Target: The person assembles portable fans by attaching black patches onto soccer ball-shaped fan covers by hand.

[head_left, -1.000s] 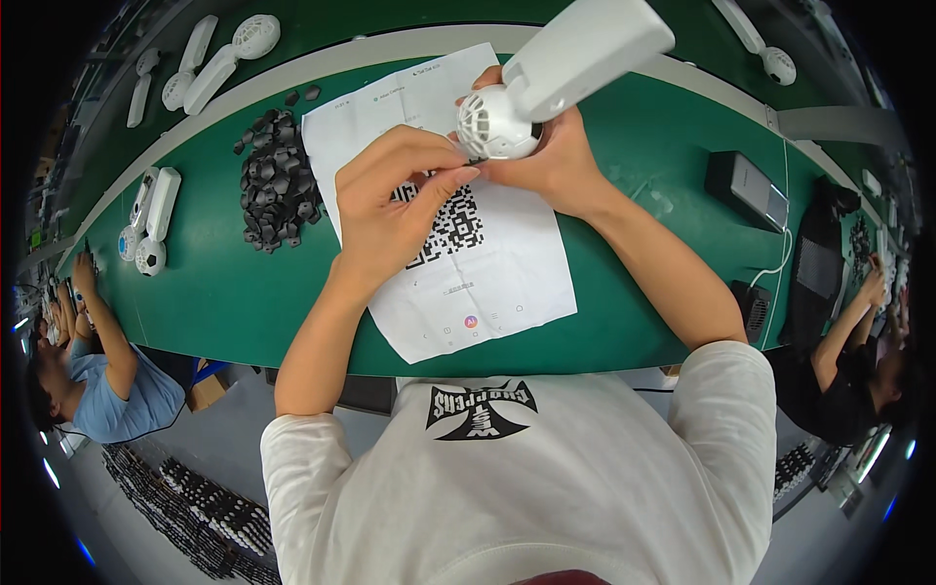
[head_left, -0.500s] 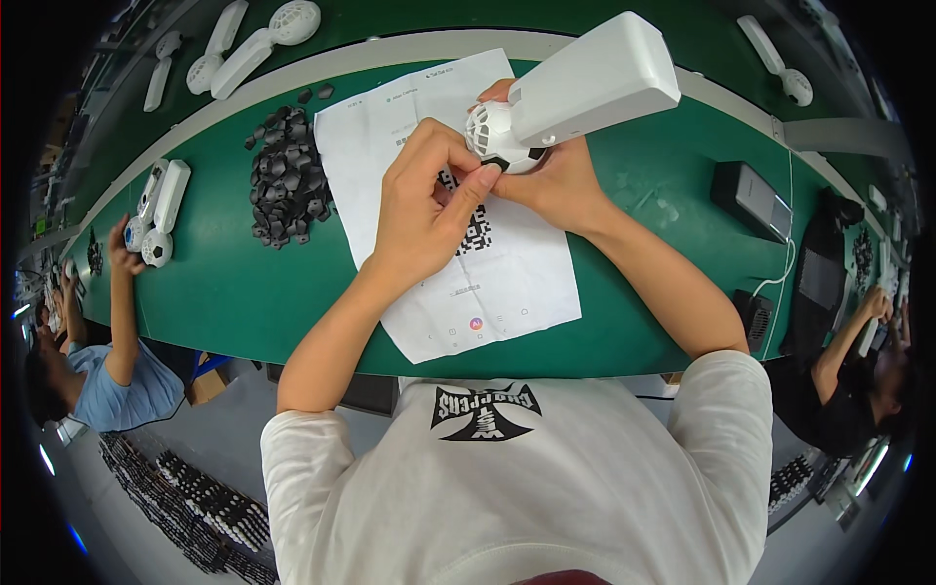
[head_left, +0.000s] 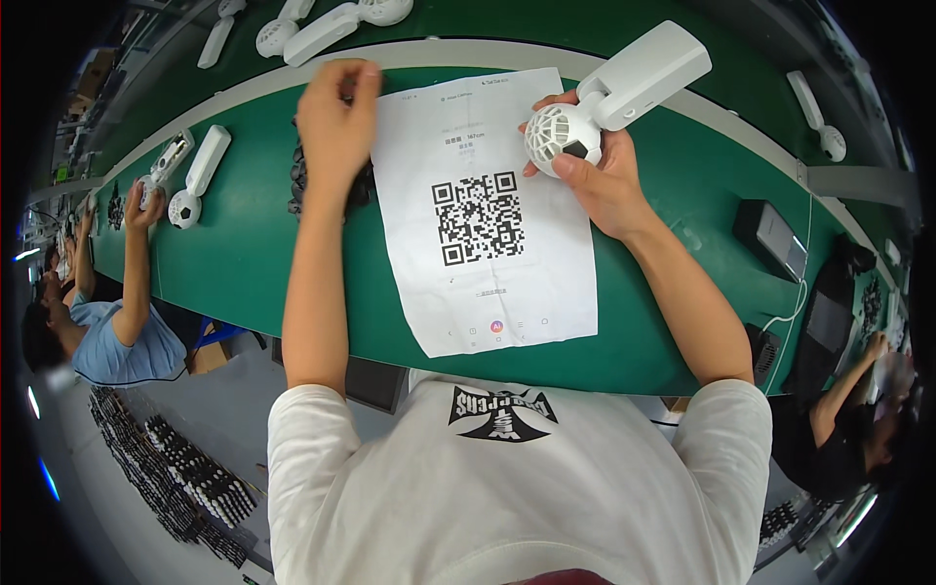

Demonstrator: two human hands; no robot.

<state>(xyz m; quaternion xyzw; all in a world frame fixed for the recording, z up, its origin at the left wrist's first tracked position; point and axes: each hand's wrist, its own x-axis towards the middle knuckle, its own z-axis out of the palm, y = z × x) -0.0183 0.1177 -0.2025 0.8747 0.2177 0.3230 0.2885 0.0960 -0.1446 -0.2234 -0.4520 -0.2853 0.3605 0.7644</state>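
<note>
My right hand (head_left: 614,185) is wrapped round the ball-shaped head of a white handheld fan (head_left: 651,73), its thumb beside a black patch. The head has an open grille on its left, and the white handle points up and to the right. My left hand (head_left: 336,122) is over a pile of small black pieces (head_left: 298,180), largely hiding it. Its fingers are curled in; a dark spot shows between thumb and fingers, but I cannot make out what, if anything, they hold. Between the hands a white paper sheet (head_left: 409,234) with a printed square code lies on the green table.
More white fans (head_left: 327,34) lie beyond the table's pale far edge, and another fan (head_left: 200,180) lies at left. A dark box-shaped device (head_left: 770,237) with a white cable is at right. A person in blue (head_left: 127,336) works at left, another in black (head_left: 829,444) at right.
My left hand has left the fan and moved left to the black pieces. My right hand still holds the fan, now tilted differently. The printed code on the sheet is uncovered.
</note>
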